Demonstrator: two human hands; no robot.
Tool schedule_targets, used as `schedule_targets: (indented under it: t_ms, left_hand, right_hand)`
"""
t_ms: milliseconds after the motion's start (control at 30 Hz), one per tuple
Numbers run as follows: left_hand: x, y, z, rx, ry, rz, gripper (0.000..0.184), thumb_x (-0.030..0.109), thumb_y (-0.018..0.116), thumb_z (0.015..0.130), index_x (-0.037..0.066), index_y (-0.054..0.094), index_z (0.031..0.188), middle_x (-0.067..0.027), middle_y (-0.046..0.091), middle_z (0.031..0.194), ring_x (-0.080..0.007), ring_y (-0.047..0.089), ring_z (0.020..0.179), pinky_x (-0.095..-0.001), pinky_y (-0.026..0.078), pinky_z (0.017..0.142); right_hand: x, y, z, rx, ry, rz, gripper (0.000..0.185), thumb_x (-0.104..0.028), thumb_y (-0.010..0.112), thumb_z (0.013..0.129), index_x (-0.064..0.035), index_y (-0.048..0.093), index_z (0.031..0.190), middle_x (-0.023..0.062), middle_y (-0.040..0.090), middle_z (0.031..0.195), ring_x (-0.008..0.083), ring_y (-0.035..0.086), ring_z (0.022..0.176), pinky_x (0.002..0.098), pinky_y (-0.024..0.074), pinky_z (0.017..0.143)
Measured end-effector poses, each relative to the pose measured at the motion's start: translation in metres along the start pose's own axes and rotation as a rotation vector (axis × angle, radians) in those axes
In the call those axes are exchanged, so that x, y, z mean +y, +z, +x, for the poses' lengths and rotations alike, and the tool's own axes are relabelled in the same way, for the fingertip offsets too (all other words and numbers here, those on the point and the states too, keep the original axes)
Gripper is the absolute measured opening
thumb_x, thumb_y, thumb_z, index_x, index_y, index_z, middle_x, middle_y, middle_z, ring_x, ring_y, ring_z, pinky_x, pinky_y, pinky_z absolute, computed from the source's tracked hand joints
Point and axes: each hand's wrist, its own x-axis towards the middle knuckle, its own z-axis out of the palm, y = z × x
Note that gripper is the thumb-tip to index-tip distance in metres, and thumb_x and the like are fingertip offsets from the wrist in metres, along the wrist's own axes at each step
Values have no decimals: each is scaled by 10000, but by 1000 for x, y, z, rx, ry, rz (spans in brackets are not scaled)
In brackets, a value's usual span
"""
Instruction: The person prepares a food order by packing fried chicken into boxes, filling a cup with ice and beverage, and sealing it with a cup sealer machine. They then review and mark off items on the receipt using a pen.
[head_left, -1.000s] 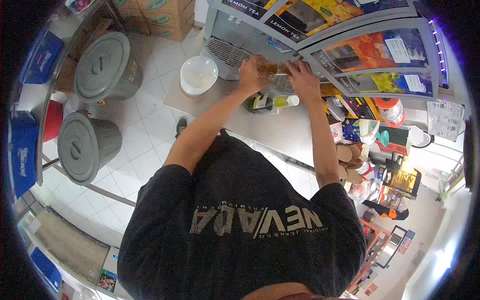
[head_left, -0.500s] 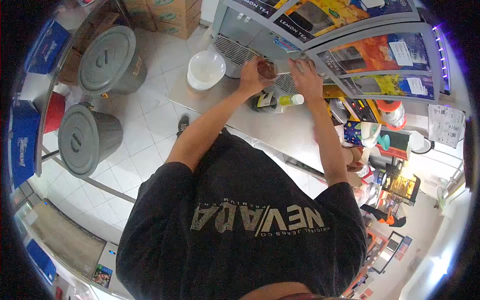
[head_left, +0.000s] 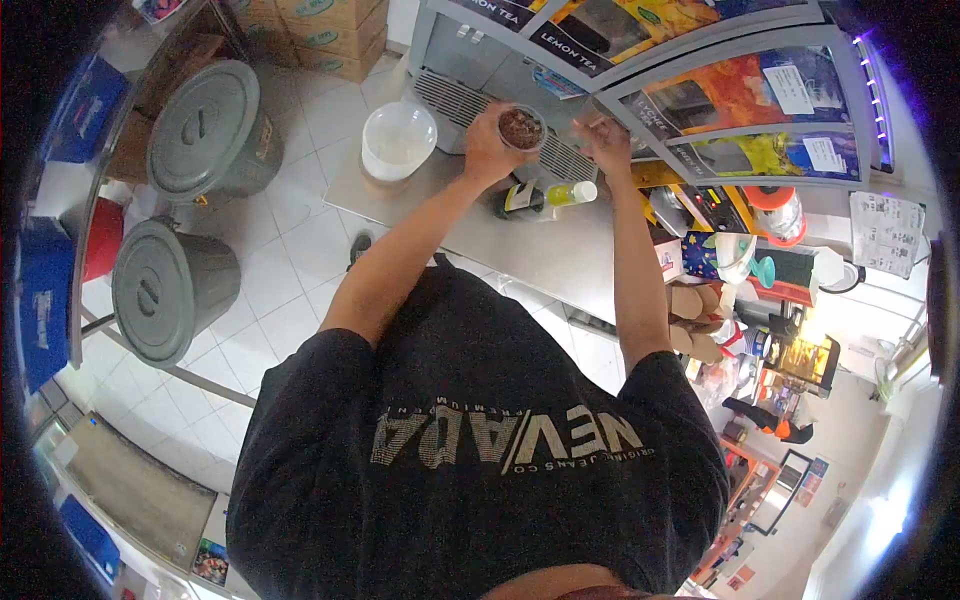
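My left hand [head_left: 489,146] is closed around the side of a clear cup [head_left: 522,128] of dark brown drink with what look like ice pieces. The cup is above the slatted drip tray [head_left: 568,160] of a drink dispenser [head_left: 490,60]. To its right, apart from the cup, my right hand [head_left: 606,142] is raised at the dispenser front. Its fingers are somewhat blurred but look apart, and I see nothing held in them. Below the cup, a dark bottle with a pale label [head_left: 522,200] and a bottle of yellow-green liquid [head_left: 570,194] lie or lean on the steel counter [head_left: 480,235].
A white tub [head_left: 399,142] is at the counter's left end. Two grey lidded bins [head_left: 205,130] occupy the tiled floor at left, with cardboard boxes [head_left: 330,35] behind. An orange-lidded jar [head_left: 780,215] and a yellow machine [head_left: 725,208] are on the right.
My right hand has moved slightly and its fingers have shifted; a pale thin line between it and the cup no longer shows. The cup now tilts its open top more towards me.
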Motion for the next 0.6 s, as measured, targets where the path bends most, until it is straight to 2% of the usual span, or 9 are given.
schedule_targets:
  t_ms: [33, 100, 133, 200, 267, 300, 367, 500, 600]
  left_hand:
    - [3, -3, 1, -16, -32, -21, 790, 228, 988, 528, 54, 633, 1213, -129, 727, 1114, -313, 718, 1052, -419, 568, 933]
    - [9, -9, 4, -46, -94, -64, 773, 234, 987, 535, 57, 639, 1201, -123, 727, 1109, -308, 718, 1051, -412, 569, 933]
    - [10, -10, 4, -49, -105, -65, 769, 240, 988, 537, 58, 641, 1198, -124, 727, 1111, -308, 718, 1050, -410, 569, 932]
    - [11, -11, 5, -56, -127, -66, 761, 251, 990, 541, 59, 645, 1192, -125, 727, 1115, -308, 718, 1048, -406, 569, 930]
    - [10, -11, 5, -83, -161, -75, 755, 253, 988, 544, 58, 647, 1188, -127, 728, 1116, -308, 718, 1047, -405, 570, 931]
    - [10, -11, 6, -98, -177, -81, 751, 254, 987, 545, 57, 649, 1186, -127, 728, 1117, -307, 718, 1047, -405, 570, 931]
    - [6, -7, 6, -88, -156, -64, 751, 245, 986, 545, 57, 649, 1190, -128, 729, 1117, -303, 719, 1046, -403, 572, 929]
    - [0, 4, 3, -44, -64, -42, 809, 186, 985, 472, 47, 630, 1186, -152, 728, 1050, -349, 706, 993, -441, 556, 900]
    - [-3, 16, 2, -41, -76, -26, 804, 200, 972, 482, 42, 621, 1189, -156, 725, 1053, -357, 702, 997, -447, 556, 894]
  right_hand:
    - [-4, 1, 2, 4, 44, 0, 358, -295, 850, 865, -81, 700, 1109, 62, 726, 1018, 176, 711, 926, 312, 617, 715]
    - [-83, 3, -9, 55, 397, 81, 393, -274, 850, 859, -128, 732, 1205, 89, 722, 1078, 208, 721, 964, 325, 611, 788]
    - [-85, 4, -8, 59, 407, 87, 399, -276, 852, 857, -120, 729, 1203, 89, 722, 1080, 209, 720, 960, 329, 615, 779]
    - [-34, 5, 5, 32, 159, 53, 410, -281, 857, 854, -104, 721, 1198, 89, 721, 1083, 211, 720, 950, 337, 624, 763]
    - [-6, 3, 9, 41, 46, 44, 422, -285, 861, 850, -87, 713, 1193, 89, 720, 1086, 213, 719, 940, 344, 632, 747]
    - [-39, 3, 0, 54, 178, 130, 434, -286, 865, 845, -70, 708, 1187, 94, 726, 1068, 216, 722, 919, 348, 633, 746]
    - [-72, 3, -11, 89, 221, 181, 425, -302, 866, 842, -59, 711, 1154, 97, 732, 1030, 216, 725, 908, 339, 631, 757]
    - [-75, 4, -19, 99, 239, 211, 415, -328, 860, 845, -84, 717, 1150, 97, 730, 964, 234, 724, 924, 342, 601, 862]
    - [-63, 0, -19, 54, 28, -136, 423, -337, 834, 860, -96, 712, 1185, 106, 744, 982, 299, 729, 949, 375, 576, 916]
